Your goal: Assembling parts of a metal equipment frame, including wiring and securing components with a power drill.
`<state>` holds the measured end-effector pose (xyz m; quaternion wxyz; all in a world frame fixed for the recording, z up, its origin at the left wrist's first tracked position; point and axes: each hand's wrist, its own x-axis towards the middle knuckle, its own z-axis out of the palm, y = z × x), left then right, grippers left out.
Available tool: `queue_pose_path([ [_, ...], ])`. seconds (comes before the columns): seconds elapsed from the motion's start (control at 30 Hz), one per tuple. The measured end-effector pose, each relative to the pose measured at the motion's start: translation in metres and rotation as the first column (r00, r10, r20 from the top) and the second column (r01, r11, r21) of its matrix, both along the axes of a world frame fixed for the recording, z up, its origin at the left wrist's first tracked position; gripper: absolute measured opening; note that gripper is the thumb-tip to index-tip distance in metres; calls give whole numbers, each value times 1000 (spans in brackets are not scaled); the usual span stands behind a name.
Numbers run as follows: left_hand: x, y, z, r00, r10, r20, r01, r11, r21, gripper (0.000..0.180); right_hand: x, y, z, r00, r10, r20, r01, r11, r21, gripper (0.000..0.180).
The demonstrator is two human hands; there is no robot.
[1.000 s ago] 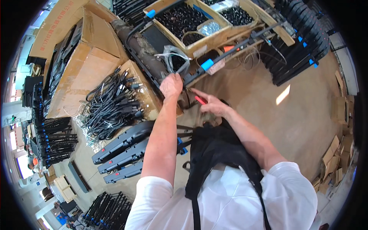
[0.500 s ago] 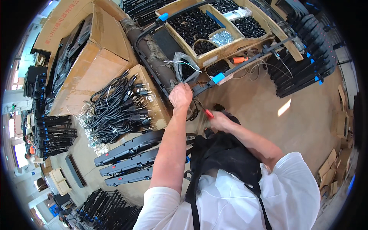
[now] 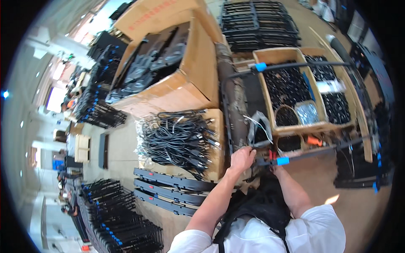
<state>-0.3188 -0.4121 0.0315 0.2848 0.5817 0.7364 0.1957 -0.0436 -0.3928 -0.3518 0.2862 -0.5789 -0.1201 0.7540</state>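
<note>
Fingers of the left hand (image 3: 242, 159) curl, nearly closed, at the near end of a black tubular frame (image 3: 317, 153); whether they grip it cannot be told. Close to its right, the right hand (image 3: 276, 169) is mostly hidden by the frame's bar, its opening and hold unclear; a red object (image 3: 272, 154) shows just beyond it, a blue sleeve (image 3: 283, 160) beside it. Just beyond the hands lies a clear plastic bag (image 3: 253, 131); to their left, black cables (image 3: 175, 139) lie heaped on cardboard (image 3: 217, 135). Beyond both hands sit a brown tray (image 3: 304, 128) of black parts and, farthest, stacked black frames (image 3: 259, 26)
</note>
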Motion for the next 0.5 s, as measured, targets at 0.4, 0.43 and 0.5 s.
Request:
queue_pose_path([
  [0.4, -297, 95, 299, 273, 535, 799, -897, 441, 11, 53, -6, -2, 157, 577, 811, 98, -812, 583, -39, 30],
  [0.43, -303, 107, 301, 211, 554, 805, -894, 443, -71, 51, -2, 6, 199, 573, 813, 101, -815, 579, -35, 30],
  [0.5, -318, 126, 295, 113, 553, 825, -846, 490, -212, 44, -8, 36, 295, 373, 898, 235, -926, 376, 33, 40],
])
